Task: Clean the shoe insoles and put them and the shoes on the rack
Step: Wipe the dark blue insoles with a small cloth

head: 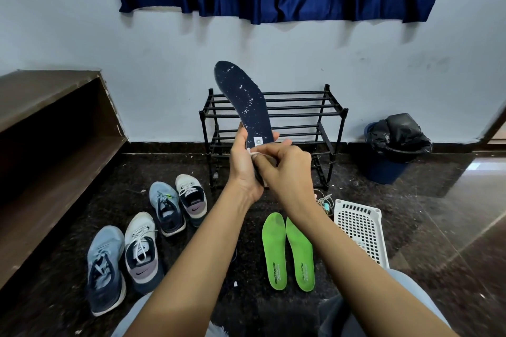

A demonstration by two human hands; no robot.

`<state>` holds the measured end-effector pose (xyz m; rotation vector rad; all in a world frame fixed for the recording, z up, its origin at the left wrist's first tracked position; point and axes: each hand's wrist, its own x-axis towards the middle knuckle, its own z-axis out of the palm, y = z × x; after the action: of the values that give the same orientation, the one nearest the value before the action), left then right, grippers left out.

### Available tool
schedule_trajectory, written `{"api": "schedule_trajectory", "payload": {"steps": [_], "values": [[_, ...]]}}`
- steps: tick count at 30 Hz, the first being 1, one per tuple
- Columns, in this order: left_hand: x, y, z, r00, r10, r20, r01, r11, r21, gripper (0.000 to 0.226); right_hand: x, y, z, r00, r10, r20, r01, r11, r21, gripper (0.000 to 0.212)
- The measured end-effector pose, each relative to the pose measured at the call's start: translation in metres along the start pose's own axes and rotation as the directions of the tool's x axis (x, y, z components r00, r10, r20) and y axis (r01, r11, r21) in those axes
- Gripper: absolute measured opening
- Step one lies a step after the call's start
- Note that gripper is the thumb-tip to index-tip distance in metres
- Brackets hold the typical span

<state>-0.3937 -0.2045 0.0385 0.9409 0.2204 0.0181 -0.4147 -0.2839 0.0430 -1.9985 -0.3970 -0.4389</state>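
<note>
"What are you gripping?"

"My left hand (pixel 243 169) is clasping the navy insole (pixel 241 98) by its heel, standing it up before the rack (pixel 301 107). My right hand (pixel 287 169) is pinching a white scrap (pixel 253 153) against that heel."

"Containers?"

"A blue bin (pixel 383 169) is wearing a black bag (pixel 402 134), and a white basket (pixel 361 227) is lying beside my right arm. I cannot tell their contents."

"Counts?"

"Four shoes (pixel 105 271) and two green insoles (pixel 274 252) are lying on the floor."
</note>
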Motion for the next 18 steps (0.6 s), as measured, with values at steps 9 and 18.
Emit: {"api": "schedule_trajectory", "payload": {"steps": [9, 18], "values": [[0.008, 0.005, -0.005, 0.997, 0.070, -0.035, -0.072, 0.995, -0.073, 0.045, 0.002, 0.018, -0.001, 0.972, -0.007, 0.233, 0.101, 0.913, -0.396, 0.018], [0.008, -0.008, 0.003, 0.999, 0.015, 0.039, -0.015, 1.000, -0.004, 0.057, 0.006, 0.013, -0.004, 0.999, 0.002, 0.037, 0.001, 0.995, -0.098, 0.016]]}}
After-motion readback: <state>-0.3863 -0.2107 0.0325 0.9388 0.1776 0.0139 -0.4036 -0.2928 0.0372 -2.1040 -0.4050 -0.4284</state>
